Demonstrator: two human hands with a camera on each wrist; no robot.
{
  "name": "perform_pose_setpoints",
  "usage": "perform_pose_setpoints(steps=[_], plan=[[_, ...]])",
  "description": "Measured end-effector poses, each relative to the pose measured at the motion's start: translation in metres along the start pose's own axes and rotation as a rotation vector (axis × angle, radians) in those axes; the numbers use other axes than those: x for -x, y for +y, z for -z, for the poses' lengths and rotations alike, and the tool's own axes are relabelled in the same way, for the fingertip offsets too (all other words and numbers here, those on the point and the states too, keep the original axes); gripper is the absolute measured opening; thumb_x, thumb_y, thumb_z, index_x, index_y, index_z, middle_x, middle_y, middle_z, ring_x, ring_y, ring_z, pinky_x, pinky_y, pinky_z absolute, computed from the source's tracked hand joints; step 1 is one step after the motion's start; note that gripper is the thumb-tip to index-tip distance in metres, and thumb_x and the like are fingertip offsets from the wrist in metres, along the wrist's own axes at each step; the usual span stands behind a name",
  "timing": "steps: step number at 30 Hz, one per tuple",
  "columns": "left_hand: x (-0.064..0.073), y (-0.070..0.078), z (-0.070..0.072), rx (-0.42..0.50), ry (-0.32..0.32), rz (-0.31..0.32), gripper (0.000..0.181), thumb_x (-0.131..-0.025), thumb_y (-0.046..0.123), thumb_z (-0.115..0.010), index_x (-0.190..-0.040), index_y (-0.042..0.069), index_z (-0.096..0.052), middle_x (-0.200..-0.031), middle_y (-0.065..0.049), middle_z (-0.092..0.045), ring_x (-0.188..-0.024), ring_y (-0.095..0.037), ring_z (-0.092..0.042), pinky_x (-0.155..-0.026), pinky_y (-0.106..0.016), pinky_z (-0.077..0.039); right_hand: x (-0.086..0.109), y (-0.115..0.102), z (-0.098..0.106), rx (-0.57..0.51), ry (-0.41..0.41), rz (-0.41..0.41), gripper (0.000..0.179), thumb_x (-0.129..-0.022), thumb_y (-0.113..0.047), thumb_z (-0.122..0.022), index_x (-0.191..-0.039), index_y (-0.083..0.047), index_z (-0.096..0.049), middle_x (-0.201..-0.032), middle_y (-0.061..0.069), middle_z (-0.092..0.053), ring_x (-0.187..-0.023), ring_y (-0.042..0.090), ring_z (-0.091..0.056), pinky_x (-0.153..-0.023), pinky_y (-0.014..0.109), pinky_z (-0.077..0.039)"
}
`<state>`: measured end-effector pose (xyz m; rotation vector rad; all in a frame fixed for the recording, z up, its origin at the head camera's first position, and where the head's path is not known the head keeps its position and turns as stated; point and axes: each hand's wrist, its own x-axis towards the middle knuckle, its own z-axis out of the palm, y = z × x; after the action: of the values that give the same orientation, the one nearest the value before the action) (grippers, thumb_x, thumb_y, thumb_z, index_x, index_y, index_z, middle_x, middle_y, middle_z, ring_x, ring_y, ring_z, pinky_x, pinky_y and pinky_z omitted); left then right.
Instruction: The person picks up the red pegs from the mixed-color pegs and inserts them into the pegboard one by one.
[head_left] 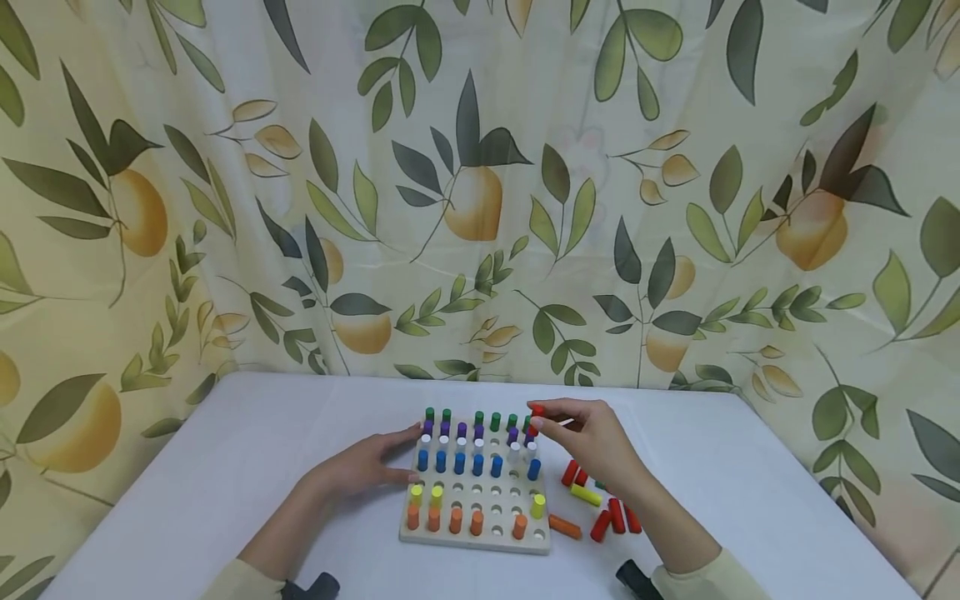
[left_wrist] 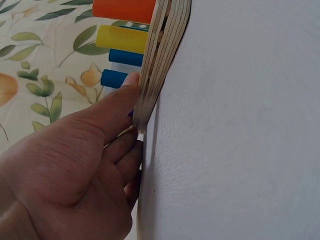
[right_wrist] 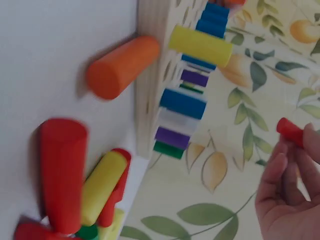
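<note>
A light wooden pegboard lies on the table, with rows of green, purple, white, blue, yellow and orange pegs upright in its holes. At its left edge my left hand grips the board's side, the thumb beside a blue peg in the left wrist view. My right hand pinches a red peg between thumb and fingers, raised at the board's far right corner. In the head view, that peg overlaps the green and purple pegs there, so I cannot tell whether they touch.
Right of the board lie loose pegs: several red ones, a yellow one and an orange one near its edge. A white cloth covers the table. Behind hangs a leaf-and-fruit patterned curtain.
</note>
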<state>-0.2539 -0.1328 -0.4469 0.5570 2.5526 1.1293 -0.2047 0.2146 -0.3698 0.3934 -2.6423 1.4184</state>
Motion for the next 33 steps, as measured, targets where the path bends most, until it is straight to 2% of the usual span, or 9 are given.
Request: perform_pose_setpoints(steps=[4,13,21,27,33], plan=[[0.000,-0.001,-0.002,-0.009,0.002,0.008,0.080,-0.089,0.035,-0.082,-0.159,0.023,-0.045,-0.164,-0.006,-0.037,-0.152,-0.034,-0.027,-0.121,-0.058,-0.023,0.000,-0.003,-0.007,-0.008,-0.025,-0.014,0.027,-0.097,-0.020,-0.076,-0.122,-0.011,-0.077,-0.107,0.001,-0.076,-0.092,0.032,-0.071,-0.081,0.035,-0.057],[0.001,0.000,-0.005,0.002,-0.009,0.008,0.078,-0.089,0.035,-0.081,-0.158,0.025,-0.046,-0.164,-0.007,-0.038,-0.152,-0.036,-0.027,-0.120,-0.061,-0.023,0.005,-0.010,-0.007,0.003,-0.009,-0.052,0.023,-0.092,-0.021,-0.082,-0.112,-0.011,-0.081,-0.102,0.000,-0.076,-0.086,0.026,-0.070,-0.075,0.030,-0.059],[0.006,0.003,-0.001,-0.014,0.021,0.015,0.077,-0.090,0.033,-0.081,-0.158,0.024,-0.047,-0.163,-0.006,-0.039,-0.152,-0.035,-0.028,-0.120,-0.059,-0.024,0.003,-0.017,-0.006,-0.015,-0.021,-0.011,0.025,-0.093,-0.019,-0.080,-0.117,-0.009,-0.079,-0.104,0.001,-0.076,-0.085,0.024,-0.070,-0.076,0.031,-0.059],[0.006,0.000,-0.002,-0.025,0.014,0.023,0.078,-0.090,0.034,-0.081,-0.158,0.025,-0.046,-0.163,-0.006,-0.039,-0.152,-0.036,-0.028,-0.120,-0.060,-0.024,0.006,-0.021,-0.008,-0.054,-0.021,-0.003,0.026,-0.093,-0.020,-0.081,-0.116,-0.008,-0.079,-0.105,0.002,-0.076,-0.087,0.025,-0.070,-0.077,0.031,-0.059],[0.002,-0.001,-0.001,-0.020,0.009,0.010,0.079,-0.090,0.036,-0.080,-0.159,0.026,-0.044,-0.164,-0.005,-0.038,-0.152,-0.035,-0.027,-0.120,-0.060,-0.023,0.006,-0.024,-0.006,-0.045,-0.009,0.033,0.026,-0.092,-0.020,-0.081,-0.115,-0.008,-0.079,-0.102,0.000,-0.076,-0.084,0.022,-0.068,-0.075,0.032,-0.058]])
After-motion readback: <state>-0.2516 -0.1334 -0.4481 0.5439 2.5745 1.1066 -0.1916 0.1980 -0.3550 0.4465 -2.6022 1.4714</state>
